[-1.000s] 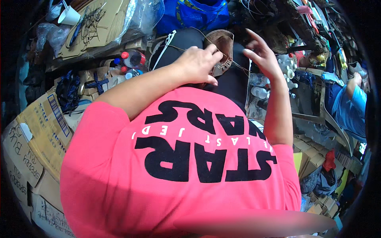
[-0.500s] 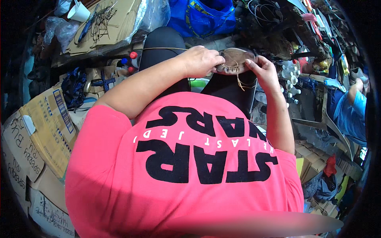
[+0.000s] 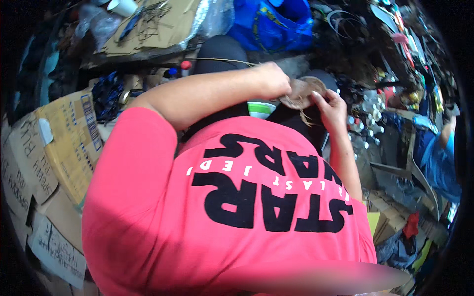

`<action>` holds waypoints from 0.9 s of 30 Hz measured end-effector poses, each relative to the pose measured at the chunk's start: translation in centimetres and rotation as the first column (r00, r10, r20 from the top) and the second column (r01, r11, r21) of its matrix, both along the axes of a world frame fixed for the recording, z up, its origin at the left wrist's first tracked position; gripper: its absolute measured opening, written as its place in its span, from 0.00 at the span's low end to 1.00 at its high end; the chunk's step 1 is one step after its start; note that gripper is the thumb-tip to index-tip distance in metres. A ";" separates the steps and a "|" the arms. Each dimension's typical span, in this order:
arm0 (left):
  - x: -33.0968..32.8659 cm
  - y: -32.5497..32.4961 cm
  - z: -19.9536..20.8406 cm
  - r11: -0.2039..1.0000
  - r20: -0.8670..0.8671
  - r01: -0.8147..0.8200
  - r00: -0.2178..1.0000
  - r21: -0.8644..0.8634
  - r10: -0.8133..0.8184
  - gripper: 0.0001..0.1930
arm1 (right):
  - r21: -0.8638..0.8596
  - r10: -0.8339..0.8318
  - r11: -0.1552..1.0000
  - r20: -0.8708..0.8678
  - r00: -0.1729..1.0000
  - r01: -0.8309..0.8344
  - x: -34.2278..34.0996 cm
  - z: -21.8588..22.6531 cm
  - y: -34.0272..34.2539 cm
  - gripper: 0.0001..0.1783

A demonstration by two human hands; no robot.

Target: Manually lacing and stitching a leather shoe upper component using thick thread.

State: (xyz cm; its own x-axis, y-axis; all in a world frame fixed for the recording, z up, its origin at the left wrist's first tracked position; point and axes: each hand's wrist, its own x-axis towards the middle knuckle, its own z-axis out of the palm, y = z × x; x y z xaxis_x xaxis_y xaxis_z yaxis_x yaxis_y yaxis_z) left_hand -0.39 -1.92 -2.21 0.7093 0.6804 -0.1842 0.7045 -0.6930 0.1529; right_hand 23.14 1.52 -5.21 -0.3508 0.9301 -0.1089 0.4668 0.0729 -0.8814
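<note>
A rounded brown piece point(image 3: 307, 88) with a pale rim is held above my dark-clad legs, and its kind is not clear. My right hand point(image 3: 335, 111) pinches its right edge, thumb on top and fingers partly hidden behind. Against the left edge, my left hand point(image 3: 272, 81) is closed, with its fingertips turned out of sight. A thin tan thread point(image 3: 224, 59) stretches leftward from the left hand across my knee point(image 3: 221, 47). Loose strands of thread point(image 3: 307, 118) dangle below the piece. The piece and both hands are somewhat blurred.
Flattened cardboard point(image 3: 170, 27) with a dark wire tangle lies at far left, beside a blue bag point(image 3: 269, 27). Several small bottles point(image 3: 370, 116) stand to the right. Cardboard boxes point(image 3: 64, 148) are stacked at left. A person in blue point(image 3: 437, 158) is at the far right.
The whole view has shifted, so most things appear farther right. My left hand has turned, showing more of its back. The brown piece is tilted differently, still between both hands.
</note>
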 end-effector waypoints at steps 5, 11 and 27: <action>1.9 -2.8 0.3 0.981 0.021 -0.156 0.987 -0.117 0.160 0.07 | -0.082 0.062 0.995 -0.032 0.998 -0.065 -0.1 0.1 1.9 0.13; 0.6 -4.0 -0.8 0.960 0.387 -0.234 0.908 0.154 0.160 0.19 | -0.039 0.233 0.973 0.171 0.957 -0.229 -0.4 1.9 2.3 0.17; 1.9 -1.9 1.2 0.954 0.260 -0.289 0.918 -0.080 0.300 0.20 | 0.336 0.058 0.907 0.500 0.864 -0.255 -2.7 4.5 3.2 0.19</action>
